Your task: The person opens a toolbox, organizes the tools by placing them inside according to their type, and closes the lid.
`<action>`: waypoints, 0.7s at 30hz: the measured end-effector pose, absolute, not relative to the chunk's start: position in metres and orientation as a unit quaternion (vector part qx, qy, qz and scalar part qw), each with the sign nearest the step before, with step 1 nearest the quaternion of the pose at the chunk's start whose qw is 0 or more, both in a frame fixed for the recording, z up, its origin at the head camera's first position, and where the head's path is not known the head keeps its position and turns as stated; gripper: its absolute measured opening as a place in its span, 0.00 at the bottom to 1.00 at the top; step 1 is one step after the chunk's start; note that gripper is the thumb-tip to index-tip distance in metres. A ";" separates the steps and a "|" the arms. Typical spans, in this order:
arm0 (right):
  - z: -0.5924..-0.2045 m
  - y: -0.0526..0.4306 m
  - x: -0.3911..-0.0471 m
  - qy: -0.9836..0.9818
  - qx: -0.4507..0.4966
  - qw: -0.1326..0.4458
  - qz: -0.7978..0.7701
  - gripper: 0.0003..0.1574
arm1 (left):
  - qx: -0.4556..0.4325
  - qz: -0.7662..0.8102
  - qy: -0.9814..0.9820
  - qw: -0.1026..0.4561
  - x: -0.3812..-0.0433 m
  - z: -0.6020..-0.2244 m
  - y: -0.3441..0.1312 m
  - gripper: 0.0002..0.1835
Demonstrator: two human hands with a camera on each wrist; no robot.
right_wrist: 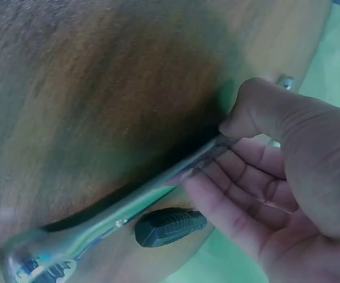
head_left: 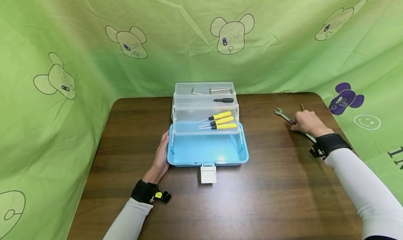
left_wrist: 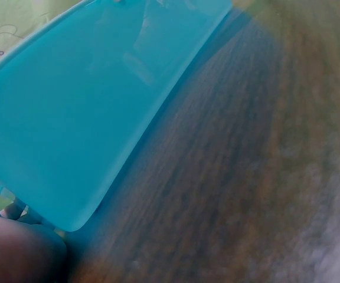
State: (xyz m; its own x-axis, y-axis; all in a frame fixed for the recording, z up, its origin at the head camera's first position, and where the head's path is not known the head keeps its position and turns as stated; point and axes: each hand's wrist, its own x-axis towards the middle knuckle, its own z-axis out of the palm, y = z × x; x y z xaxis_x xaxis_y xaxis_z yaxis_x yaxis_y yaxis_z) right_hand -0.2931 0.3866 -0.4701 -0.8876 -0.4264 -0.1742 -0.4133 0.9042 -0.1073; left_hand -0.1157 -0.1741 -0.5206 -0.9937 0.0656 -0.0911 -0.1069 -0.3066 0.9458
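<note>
At the near middle of the dark brown wooden bench [head_left: 267, 205], a square white plastic latch [head_left: 208, 174] juts from the front of an open light-blue plastic toolbox [head_left: 201, 152]. Just beside it, the left hand [head_left: 161, 159] rests against the toolbox's left wall, fingers laid along it rather than curled round.

Well to the right, the right hand [head_left: 310, 122] pinches a long silver metal wrench [head_left: 285, 117] between thumb and fingers, the tool lying aslant at bench level. Close by, the right wrist view shows a ribbed black handle [right_wrist: 167, 227].

Farther back, clear plastic stepped trays [head_left: 185, 114] rise above the toolbox: three yellow-and-black screwdrivers [head_left: 224, 120] on the lowest, one slim black screwdriver [head_left: 224, 100] higher, then L-shaped metal hex keys [head_left: 220, 90] at the top. Behind everything hangs a green cloth [head_left: 176, 65] printed with bear heads.
</note>
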 end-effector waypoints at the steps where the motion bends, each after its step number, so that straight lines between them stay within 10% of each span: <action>1: -0.470 0.386 -0.293 0.971 -0.215 0.097 -0.033 0.24 | -0.018 0.809 0.586 0.052 -0.116 -0.520 -0.174 0.31; 21: -0.473 0.395 -0.287 0.976 -0.204 0.060 -0.045 0.17 | -0.021 0.808 0.587 0.051 -0.116 -0.519 -0.174 0.31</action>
